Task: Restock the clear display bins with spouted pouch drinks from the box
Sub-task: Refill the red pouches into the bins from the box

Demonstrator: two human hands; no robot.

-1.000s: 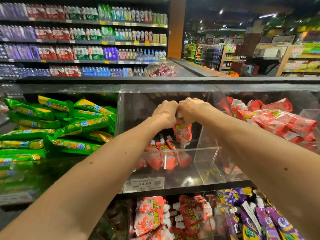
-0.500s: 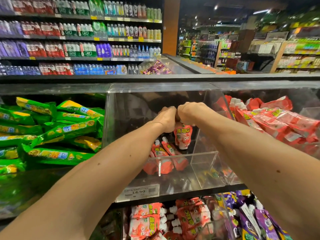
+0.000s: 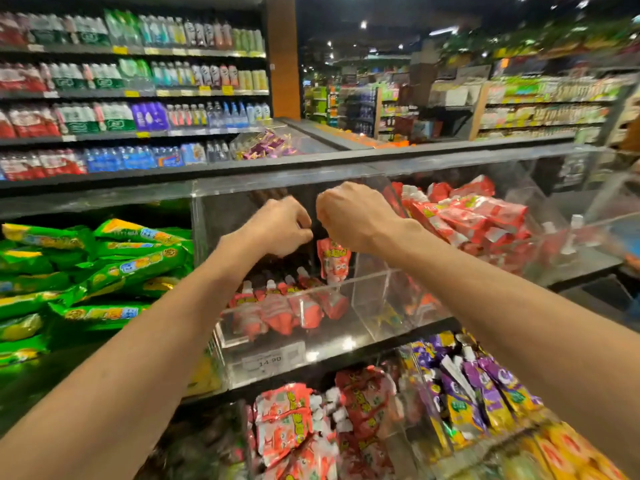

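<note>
Red pouch hanging over the centre bin, not yet set down

At centre frame the right hand (image 3: 356, 216) has its fingers (image 3: 323, 220) curled round the top of one pouch (image 3: 333, 259), which hangs above the clear bin (image 3: 372, 299) and the few pouches (image 3: 287, 306) lying low at its front. The left hand (image 3: 280, 226), just beside it, is curled too; whether it pinches anything I cannot tell. Released from this height, the pouch could strike the front wall, topple over the lip, or land crooked.

left hand (image 3: 280, 226), right hand (image 3: 353, 216) holding pouch (image 3: 333, 259); bin (image 3: 372, 306)
</note>
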